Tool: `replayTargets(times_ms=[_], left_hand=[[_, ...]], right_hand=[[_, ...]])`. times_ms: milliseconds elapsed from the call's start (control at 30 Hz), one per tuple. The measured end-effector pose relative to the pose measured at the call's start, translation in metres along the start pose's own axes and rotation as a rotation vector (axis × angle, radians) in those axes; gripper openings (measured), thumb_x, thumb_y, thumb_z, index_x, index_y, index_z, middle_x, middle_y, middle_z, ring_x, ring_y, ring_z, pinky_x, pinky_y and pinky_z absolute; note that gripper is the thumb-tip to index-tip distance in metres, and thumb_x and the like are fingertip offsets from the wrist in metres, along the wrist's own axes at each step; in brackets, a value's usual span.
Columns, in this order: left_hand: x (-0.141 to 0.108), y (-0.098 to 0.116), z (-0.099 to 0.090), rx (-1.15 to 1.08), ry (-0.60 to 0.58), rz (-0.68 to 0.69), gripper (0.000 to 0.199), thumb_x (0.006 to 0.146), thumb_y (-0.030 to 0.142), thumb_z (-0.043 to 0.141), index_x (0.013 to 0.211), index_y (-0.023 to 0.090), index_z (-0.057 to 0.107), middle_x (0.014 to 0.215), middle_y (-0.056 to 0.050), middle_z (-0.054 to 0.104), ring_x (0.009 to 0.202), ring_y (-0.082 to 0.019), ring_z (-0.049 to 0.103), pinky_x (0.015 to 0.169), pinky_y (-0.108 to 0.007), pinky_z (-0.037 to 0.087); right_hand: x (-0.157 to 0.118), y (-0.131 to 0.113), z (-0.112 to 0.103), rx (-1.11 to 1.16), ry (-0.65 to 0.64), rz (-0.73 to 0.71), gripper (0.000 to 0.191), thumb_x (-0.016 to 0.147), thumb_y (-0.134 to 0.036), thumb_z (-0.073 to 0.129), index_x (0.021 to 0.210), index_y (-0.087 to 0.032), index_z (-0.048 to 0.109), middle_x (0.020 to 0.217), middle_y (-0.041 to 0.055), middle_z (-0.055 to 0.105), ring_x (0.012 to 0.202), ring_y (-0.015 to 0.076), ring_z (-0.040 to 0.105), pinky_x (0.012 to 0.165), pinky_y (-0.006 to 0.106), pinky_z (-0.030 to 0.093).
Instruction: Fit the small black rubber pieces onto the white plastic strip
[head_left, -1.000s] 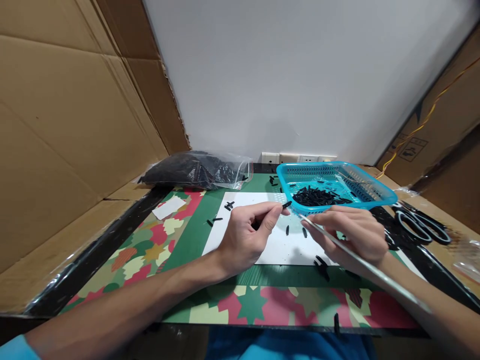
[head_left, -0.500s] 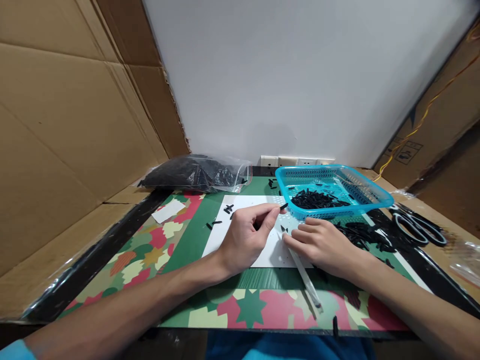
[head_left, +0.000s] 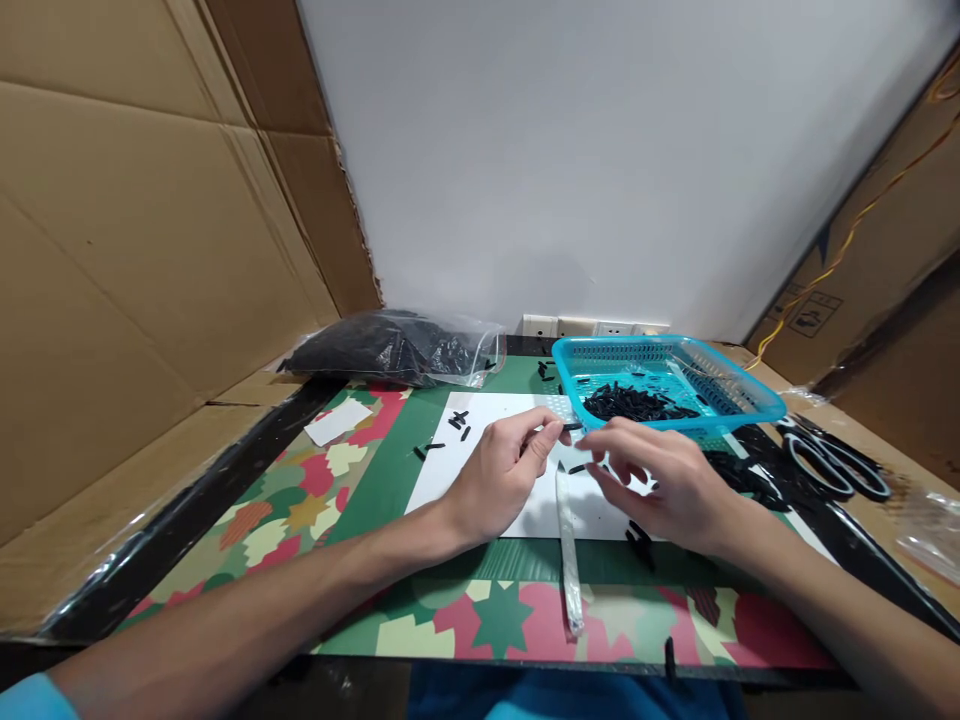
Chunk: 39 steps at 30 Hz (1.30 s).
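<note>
Set down, the slim pale-wrapped tool (head_left: 568,550) points away from the table (head_left: 420,575) edge; right hand (head_left: 664,480) hovers, fingers apart; left hand (head_left: 502,470) pinches a stubby black stick (head_left: 572,427).

2 hands (head_left: 504,475) (head_left: 664,488); 1 basket (head_left: 637,350); 1 pointed tool (head_left: 568,550); 1 zip bag (head_left: 390,350)

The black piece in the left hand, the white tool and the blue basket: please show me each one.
Black piece (head_left: 572,427), head view: protruding end.
White tool (head_left: 568,555), head view: shaft's middle.
Blue basket (head_left: 637,352), head view: back wall.
</note>
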<state>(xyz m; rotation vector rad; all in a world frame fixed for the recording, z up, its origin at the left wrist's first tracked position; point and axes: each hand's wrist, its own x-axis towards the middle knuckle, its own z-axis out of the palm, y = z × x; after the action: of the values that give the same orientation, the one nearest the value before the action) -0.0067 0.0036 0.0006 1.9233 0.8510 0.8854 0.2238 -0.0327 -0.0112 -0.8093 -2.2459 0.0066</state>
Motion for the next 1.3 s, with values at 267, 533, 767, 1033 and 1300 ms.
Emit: replayTargets(times_ms=[267,533,767,1033,1300], left_hand=[[-0.004,0.008,0.002,0.079,-0.019,0.115,0.032,0.112,0.037,0.049,0.094,0.017,0.066,0.069,0.005,0.049,0.063,-0.012,0.042,0.063,-0.025,0.035],[-0.005,0.006,0.003,0.058,-0.041,0.099,0.033,0.112,0.040,0.049,0.102,0.017,0.070,0.065,0.007,0.043,0.059,-0.012,0.039,0.061,-0.025,0.034],[-0.002,0.002,0.004,-0.161,-0.071,-0.068,0.042,0.107,0.053,0.056,0.095,0.015,0.070,0.061,0.008,0.037,0.055,-0.010,0.032,0.052,-0.022,0.027],[0.006,-0.003,0.004,-0.669,-0.195,-0.386,0.046,0.105,0.060,0.047,0.104,0.017,0.064,0.052,0.011,0.034,0.039,-0.005,0.015,0.037,-0.015,0.014],[0.000,0.000,0.008,-0.642,-0.290,-0.318,0.040,0.103,0.061,0.059,0.097,0.021,0.057,0.053,0.013,0.036,0.039,-0.004,0.017,0.037,-0.013,0.019]], right_hand=[[0.005,-0.001,0.000,0.108,0.153,0.108,0.008,0.107,-0.017,0.064,0.113,-0.020,0.068,0.085,0.0008,0.068,0.064,0.0101,0.063,0.054,0.020,0.053],[0.005,-0.003,-0.003,0.077,0.158,0.064,0.008,0.105,-0.014,0.066,0.110,-0.018,0.071,0.089,0.0034,0.075,0.065,0.0115,0.066,0.055,0.022,0.052],[0.005,0.009,-0.014,-0.143,0.203,0.017,0.009,0.106,-0.017,0.064,0.108,-0.020,0.072,0.088,0.0031,0.076,0.070,0.0135,0.067,0.058,0.026,0.049],[0.005,0.029,-0.023,-0.440,0.179,0.223,0.022,0.108,-0.031,0.061,0.092,-0.021,0.071,0.082,0.0049,0.071,0.078,0.0241,0.060,0.077,0.041,0.047],[0.013,-0.001,-0.015,0.114,0.130,0.229,0.012,0.106,-0.023,0.067,0.096,-0.022,0.073,0.088,0.0029,0.073,0.081,0.0188,0.065,0.071,0.032,0.050]])
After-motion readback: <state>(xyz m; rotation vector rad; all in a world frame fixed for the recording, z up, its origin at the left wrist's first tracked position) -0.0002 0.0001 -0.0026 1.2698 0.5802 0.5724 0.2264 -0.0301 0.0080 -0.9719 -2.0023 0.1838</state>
